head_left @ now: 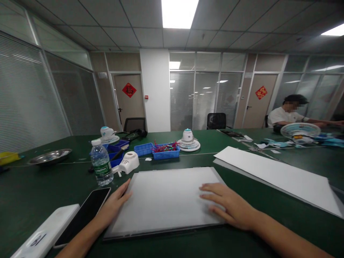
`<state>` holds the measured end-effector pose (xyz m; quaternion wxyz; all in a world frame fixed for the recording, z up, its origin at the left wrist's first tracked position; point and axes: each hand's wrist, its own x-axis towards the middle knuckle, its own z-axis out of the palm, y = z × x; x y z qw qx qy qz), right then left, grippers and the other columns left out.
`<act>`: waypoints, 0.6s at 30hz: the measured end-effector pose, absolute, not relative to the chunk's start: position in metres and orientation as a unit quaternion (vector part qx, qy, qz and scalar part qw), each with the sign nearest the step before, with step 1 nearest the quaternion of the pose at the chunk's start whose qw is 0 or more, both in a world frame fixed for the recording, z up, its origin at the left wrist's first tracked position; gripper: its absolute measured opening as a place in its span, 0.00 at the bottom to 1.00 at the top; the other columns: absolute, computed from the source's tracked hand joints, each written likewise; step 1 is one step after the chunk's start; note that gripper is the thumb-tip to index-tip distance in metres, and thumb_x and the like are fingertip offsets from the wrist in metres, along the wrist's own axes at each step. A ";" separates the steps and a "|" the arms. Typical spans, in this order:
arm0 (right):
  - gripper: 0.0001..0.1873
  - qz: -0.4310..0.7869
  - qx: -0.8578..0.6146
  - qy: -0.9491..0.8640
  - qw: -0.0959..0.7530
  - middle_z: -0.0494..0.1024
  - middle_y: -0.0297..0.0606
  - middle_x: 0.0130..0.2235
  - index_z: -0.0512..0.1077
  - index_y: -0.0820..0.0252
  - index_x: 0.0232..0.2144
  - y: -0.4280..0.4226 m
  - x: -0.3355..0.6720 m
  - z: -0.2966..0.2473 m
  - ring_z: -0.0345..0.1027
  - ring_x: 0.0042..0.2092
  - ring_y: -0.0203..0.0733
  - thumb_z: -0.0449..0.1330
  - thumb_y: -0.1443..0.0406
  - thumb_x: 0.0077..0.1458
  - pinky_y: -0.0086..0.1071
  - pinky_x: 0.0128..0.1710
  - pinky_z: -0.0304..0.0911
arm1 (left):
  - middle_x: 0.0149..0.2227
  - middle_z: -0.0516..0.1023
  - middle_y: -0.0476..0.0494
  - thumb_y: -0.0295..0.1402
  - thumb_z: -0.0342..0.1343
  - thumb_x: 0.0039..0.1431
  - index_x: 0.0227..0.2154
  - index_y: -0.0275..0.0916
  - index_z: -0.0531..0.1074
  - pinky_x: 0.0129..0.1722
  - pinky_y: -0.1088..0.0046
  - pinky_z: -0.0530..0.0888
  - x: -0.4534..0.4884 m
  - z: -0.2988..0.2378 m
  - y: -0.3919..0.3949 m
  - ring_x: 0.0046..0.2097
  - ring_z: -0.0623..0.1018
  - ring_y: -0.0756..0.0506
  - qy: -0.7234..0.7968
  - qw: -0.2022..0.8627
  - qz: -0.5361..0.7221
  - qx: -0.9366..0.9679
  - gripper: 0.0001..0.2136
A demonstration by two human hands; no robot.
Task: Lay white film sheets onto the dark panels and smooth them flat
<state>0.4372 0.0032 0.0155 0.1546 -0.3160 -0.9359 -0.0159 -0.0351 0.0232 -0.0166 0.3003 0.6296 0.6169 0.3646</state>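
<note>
A flat white panel (166, 200) with a thin dark rim lies in front of me on the green table. My left hand (115, 202) is at its left edge, thumb over the top surface and fingers along the side, holding that edge. Spread fingers of my right hand (225, 204) rest on or just over the right part of the panel, slightly blurred; the hand is open. Left of my left hand lie a dark-screened phone (84, 216) and a white slab-like case (45, 231) with handwritten marks.
A water bottle (101, 163), white fan housing (129, 163) and blue bin (166, 153) of coloured wires stand beyond the panel. White fans (189, 140) sit farther back. White sheets (276, 175) lie right. A metal dish (50, 157) is left. Another person (286, 114) sits far right.
</note>
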 end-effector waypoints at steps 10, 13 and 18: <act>0.38 -0.093 -0.796 -0.594 0.073 0.67 0.60 0.62 0.66 0.66 0.61 0.078 0.628 -0.034 0.62 0.62 0.67 0.46 0.44 0.61 0.61 0.53 0.62 | 0.71 0.54 0.50 0.24 0.49 0.49 0.63 0.45 0.67 0.70 0.50 0.48 -0.033 -0.015 0.017 0.72 0.46 0.39 0.609 0.204 0.204 0.739 0.34; 0.32 -0.086 -0.778 -0.618 0.069 0.75 0.55 0.55 0.72 0.61 0.55 0.074 0.622 -0.033 0.70 0.54 0.61 0.44 0.48 0.64 0.51 0.46 0.67 | 0.70 0.55 0.50 0.26 0.49 0.52 0.61 0.46 0.69 0.69 0.49 0.49 -0.031 -0.010 0.012 0.72 0.47 0.38 0.613 0.183 0.188 0.745 0.30; 0.21 -0.113 -0.750 -0.649 0.058 0.80 0.51 0.41 0.77 0.60 0.41 0.068 0.589 -0.021 0.75 0.43 0.53 0.45 0.59 0.65 0.42 0.39 0.65 | 0.70 0.56 0.46 0.36 0.50 0.61 0.61 0.44 0.69 0.69 0.47 0.51 -0.025 -0.003 0.007 0.72 0.48 0.34 0.617 0.171 0.187 0.745 0.25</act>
